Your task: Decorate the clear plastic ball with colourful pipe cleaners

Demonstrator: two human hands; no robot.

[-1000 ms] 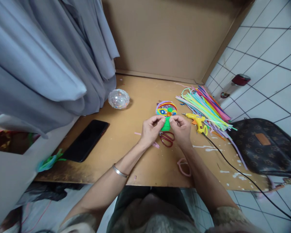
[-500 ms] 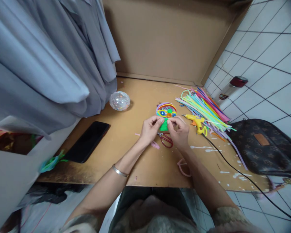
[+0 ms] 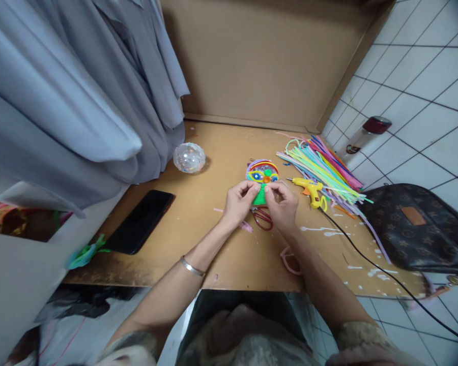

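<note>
Both hands meet over the middle of the table at a colourful figure point(image 3: 266, 172) with a round clear head, yellow-rimmed blue eyes, an orange nose and a green lower part. My left hand point(image 3: 241, 201) pinches the green part from the left, thumb and forefinger together. From the right, my right hand point(image 3: 281, 199) pinches the same green part. Red-handled scissors point(image 3: 262, 218) lie just below the figure, partly hidden. Close by on the right rests a yellow glue gun point(image 3: 308, 190) with a black cord.
A bundle of coloured pipe cleaners point(image 3: 322, 165) lies at the back right, beside a brown patterned bag point(image 3: 423, 229) and a red-capped bottle point(image 3: 366, 136). On the left are a clear ball point(image 3: 189, 157) and a black phone point(image 3: 140, 221). Grey cloth point(image 3: 137, 91) hangs there. A pink loop point(image 3: 290, 262) lies near the front edge.
The camera view has shifted very slightly. Both hands stay at the green part, with almost no visible movement.
</note>
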